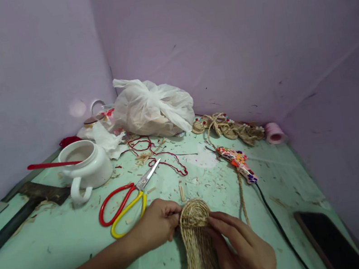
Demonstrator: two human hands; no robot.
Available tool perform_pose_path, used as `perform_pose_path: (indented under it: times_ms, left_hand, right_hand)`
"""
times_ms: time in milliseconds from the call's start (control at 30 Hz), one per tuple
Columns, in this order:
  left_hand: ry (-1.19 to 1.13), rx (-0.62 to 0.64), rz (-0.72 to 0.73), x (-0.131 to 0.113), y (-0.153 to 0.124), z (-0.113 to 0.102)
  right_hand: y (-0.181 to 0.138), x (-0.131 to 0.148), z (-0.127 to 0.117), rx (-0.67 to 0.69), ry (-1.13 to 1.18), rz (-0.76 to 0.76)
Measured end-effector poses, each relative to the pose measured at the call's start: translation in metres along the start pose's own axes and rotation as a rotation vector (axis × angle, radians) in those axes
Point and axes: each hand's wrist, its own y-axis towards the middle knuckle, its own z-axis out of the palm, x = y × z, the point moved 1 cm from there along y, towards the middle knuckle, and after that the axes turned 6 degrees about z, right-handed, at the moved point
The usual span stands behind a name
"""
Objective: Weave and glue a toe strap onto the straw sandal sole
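A long flat piece of woven straw cord (201, 259) with a rounded, coiled end lies before me on the table, its near part running out of the bottom of the view. My left hand (161, 220) is closed, pinching the left edge near the rounded end. On the opposite edge, the thumb and fingers of my right hand (243, 248) pinch the same woven piece. Scissors (140, 189) with one red and one yellow handle lie with parted blades just beyond my left hand. A patterned hot glue gun (237, 161) rests beyond my right hand.
A white pot (89, 165) with a red stick stands at left, beside a hammer (43, 194). A tied plastic bag (156, 106), red yarn (167, 155), braided pieces (230, 128) and a pink spool (275, 133) lie farther back. A phone (328, 240) is at right, near the black cable (279, 223).
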Motion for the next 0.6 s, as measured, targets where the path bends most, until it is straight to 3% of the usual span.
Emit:
perform_pose_path:
  times_ms: [267,467,600]
  left_hand:
    - [-0.036,-0.005,-0.021,-0.003,0.000,0.000]
    - [-0.019,0.169,-0.001,-0.003,-0.004,-0.009]
    - [-0.003,0.204,0.010,-0.004,-0.005,-0.011]
  right_hand:
    - [0.003,0.003,-0.003,-0.017,-0.056,-0.024]
    - [0.001,0.000,-0.004,-0.016,-0.062,-0.017]
    - [0.001,0.001,-0.005,-0.025,-0.047,-0.018]
